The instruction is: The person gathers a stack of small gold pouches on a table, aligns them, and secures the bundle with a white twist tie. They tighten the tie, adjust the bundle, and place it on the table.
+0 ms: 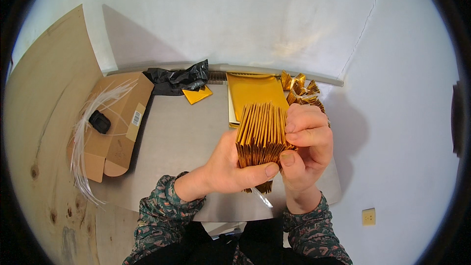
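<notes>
The pleated foil sheet (261, 132) is shiny gold, like the flat gold foil sheets (255, 91) and folded gold fans (300, 91). The crumpled plastic bag (179, 79) is black, the cardboard box (117, 122) brown, the sleeves (162, 211) dark green, floral-patterned.

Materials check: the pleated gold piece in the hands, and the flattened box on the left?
Pleated gold fan: looks like metallic foil or foil-coated paper; mirror-like sheen, sharp creases that hold. Both the left hand and right hand pinch it. Flattened brown box: seemingly cardboard; matte brown with folded flaps.
</notes>
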Action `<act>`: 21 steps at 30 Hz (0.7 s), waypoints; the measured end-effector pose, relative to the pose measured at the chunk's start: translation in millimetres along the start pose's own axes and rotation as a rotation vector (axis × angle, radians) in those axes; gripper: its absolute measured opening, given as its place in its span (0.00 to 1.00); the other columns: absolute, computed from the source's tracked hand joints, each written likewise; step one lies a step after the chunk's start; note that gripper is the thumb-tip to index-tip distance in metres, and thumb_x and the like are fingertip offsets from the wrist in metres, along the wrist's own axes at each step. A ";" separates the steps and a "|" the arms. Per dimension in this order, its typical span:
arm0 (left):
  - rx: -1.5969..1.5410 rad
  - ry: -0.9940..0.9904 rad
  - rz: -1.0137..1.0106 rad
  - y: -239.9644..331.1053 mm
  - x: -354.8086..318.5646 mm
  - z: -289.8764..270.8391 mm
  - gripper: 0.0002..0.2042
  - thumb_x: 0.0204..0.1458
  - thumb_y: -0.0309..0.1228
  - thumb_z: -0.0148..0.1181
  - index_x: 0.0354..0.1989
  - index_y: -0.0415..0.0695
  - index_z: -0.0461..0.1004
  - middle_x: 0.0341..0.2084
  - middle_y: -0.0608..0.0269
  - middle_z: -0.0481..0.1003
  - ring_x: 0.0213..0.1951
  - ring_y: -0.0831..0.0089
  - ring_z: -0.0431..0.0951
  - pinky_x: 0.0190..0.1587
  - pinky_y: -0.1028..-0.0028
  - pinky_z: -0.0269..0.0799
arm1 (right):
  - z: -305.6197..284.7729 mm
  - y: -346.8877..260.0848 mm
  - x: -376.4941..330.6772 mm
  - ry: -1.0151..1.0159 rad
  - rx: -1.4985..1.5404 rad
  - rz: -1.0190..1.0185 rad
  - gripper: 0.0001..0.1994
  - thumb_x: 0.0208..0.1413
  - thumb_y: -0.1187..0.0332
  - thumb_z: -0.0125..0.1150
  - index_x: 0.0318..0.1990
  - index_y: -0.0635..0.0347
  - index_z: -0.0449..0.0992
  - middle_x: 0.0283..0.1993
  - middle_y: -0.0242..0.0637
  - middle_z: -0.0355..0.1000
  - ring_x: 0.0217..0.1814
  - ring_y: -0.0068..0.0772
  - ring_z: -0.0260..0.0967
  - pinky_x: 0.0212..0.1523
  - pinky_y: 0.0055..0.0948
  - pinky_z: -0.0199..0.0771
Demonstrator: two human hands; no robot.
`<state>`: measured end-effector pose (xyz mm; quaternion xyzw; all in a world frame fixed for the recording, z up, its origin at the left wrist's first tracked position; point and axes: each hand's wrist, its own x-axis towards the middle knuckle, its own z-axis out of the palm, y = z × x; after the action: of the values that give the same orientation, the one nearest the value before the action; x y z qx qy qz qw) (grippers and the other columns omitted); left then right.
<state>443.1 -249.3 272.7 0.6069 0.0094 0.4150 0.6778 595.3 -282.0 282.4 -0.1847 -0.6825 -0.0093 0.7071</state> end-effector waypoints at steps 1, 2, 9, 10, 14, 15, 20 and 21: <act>0.016 0.003 0.021 -1.3 0.3 1.2 0.17 0.52 0.29 0.66 0.47 0.35 0.73 0.37 0.66 0.76 0.38 0.80 0.72 0.41 0.77 0.71 | 0.0 0.3 -0.1 -0.001 0.007 -0.005 0.13 0.45 0.76 0.70 0.39 0.59 0.75 0.41 0.38 0.70 0.41 0.35 0.65 0.41 0.32 0.67; 0.040 0.010 0.043 -2.5 0.7 2.3 0.16 0.52 0.30 0.66 0.47 0.35 0.73 0.37 0.67 0.76 0.38 0.80 0.72 0.41 0.77 0.71 | -0.3 0.4 -0.2 0.004 0.014 -0.011 0.12 0.45 0.76 0.69 0.38 0.59 0.75 0.40 0.38 0.70 0.41 0.34 0.65 0.40 0.31 0.68; 0.029 -0.013 0.007 -2.9 5.3 7.3 0.16 0.54 0.32 0.65 0.47 0.35 0.73 0.36 0.66 0.76 0.37 0.81 0.72 0.39 0.77 0.71 | -7.1 -1.4 0.7 0.009 -0.022 -0.032 0.12 0.46 0.74 0.71 0.38 0.60 0.75 0.40 0.38 0.69 0.40 0.34 0.65 0.39 0.31 0.69; 0.030 -0.023 -0.001 -2.0 6.3 7.6 0.16 0.55 0.32 0.65 0.47 0.35 0.73 0.37 0.66 0.75 0.37 0.81 0.72 0.38 0.77 0.71 | -9.3 -1.6 1.4 -0.001 -0.052 -0.032 0.13 0.47 0.71 0.72 0.38 0.60 0.75 0.40 0.38 0.69 0.40 0.34 0.65 0.40 0.32 0.69; -0.052 -0.022 -0.086 3.2 7.2 8.1 0.19 0.56 0.33 0.63 0.52 0.36 0.70 0.37 0.64 0.76 0.38 0.78 0.75 0.40 0.76 0.73 | -18.6 -0.3 9.3 -0.097 -0.176 -0.066 0.22 0.45 0.57 0.76 0.43 0.60 0.76 0.43 0.40 0.71 0.42 0.36 0.67 0.45 0.35 0.68; -0.105 -0.027 -0.123 4.7 7.2 7.3 0.20 0.57 0.34 0.63 0.54 0.36 0.69 0.38 0.63 0.76 0.39 0.77 0.76 0.41 0.75 0.74 | -20.6 -0.1 12.5 -0.132 -0.188 -0.090 0.26 0.43 0.53 0.77 0.45 0.60 0.76 0.44 0.41 0.71 0.43 0.36 0.68 0.46 0.36 0.68; -0.236 -0.026 -0.199 12.3 9.2 -6.3 0.26 0.60 0.44 0.57 0.59 0.37 0.65 0.40 0.56 0.79 0.40 0.69 0.80 0.42 0.68 0.78 | -25.7 -11.3 24.6 -0.373 -0.301 0.034 0.51 0.30 0.40 0.78 0.60 0.67 0.71 0.58 0.47 0.70 0.57 0.48 0.67 0.59 0.44 0.64; -0.266 -0.002 -0.193 12.9 9.8 -9.2 0.26 0.61 0.44 0.56 0.59 0.37 0.65 0.40 0.55 0.79 0.40 0.69 0.80 0.42 0.68 0.78 | -24.3 -14.8 24.9 -0.427 -0.354 0.080 0.55 0.27 0.39 0.78 0.63 0.69 0.69 0.61 0.48 0.70 0.60 0.50 0.66 0.61 0.46 0.63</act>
<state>437.6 -237.2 285.8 0.5085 0.0120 0.3452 0.7887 616.4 -296.5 310.2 -0.3299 -0.7960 -0.0612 0.5038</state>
